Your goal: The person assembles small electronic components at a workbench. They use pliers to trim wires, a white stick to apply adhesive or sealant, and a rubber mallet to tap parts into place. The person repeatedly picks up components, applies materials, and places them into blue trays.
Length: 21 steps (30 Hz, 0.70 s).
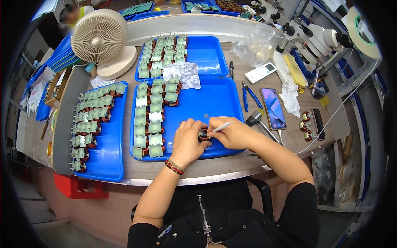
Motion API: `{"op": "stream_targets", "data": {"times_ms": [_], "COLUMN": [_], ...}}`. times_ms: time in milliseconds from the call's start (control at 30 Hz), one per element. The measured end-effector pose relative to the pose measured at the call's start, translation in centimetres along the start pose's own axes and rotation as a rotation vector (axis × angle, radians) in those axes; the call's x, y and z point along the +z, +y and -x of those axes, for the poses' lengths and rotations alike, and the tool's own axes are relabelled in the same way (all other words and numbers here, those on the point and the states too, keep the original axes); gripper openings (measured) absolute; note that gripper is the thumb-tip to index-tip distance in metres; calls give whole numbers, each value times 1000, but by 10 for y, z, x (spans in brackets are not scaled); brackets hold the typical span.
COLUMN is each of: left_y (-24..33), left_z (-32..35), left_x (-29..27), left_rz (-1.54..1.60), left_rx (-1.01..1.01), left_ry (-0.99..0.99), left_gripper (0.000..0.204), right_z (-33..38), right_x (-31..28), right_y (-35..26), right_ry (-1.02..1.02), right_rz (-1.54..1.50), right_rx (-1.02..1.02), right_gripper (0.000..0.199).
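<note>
Over the front part of the middle blue tray (206,103), my left hand (187,140) is closed around a small copper-wound coil (204,135). My right hand (233,133) grips a slim white pen-like tool (223,126), its tip down at the coil. Fingers partly cover both the coil and the tip. To the left in the same tray stand rows of copper coils with pale green square plates (155,117).
More plated coils fill part of the left tray (105,159) and far tray (213,58). A fan (99,37) stands far left. At right lie blue pliers (250,97), a plugged-in phone (273,108), a white remote (261,73) and loose coils (306,126), below a microscope (318,39).
</note>
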<state>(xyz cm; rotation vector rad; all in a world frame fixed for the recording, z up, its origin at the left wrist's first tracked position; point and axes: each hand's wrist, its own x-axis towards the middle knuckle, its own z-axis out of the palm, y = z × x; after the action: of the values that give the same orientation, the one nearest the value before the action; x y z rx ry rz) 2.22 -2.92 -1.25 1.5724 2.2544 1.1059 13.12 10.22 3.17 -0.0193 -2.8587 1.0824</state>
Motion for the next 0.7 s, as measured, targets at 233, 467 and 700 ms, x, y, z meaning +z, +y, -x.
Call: {"op": "stream_targets", "data": {"times_ms": [233,467,700], "left_y": [0,-2,13], "left_z": [0,0,5], "left_x": [-1,1,-17], "left_rz": [-28,15,263], "left_rx": [-12,29,156], "left_ry": [-16,4,160], "left_gripper": [36,32,42], "right_z": [-6,-9,-7], "right_x": [7,21,28], "right_y": [1,16,18], "right_ry": [-62,35,74], "right_rz": [102,13,18], "right_rx": [-46,-107,-72], "right_gripper": [11,12,11]}}
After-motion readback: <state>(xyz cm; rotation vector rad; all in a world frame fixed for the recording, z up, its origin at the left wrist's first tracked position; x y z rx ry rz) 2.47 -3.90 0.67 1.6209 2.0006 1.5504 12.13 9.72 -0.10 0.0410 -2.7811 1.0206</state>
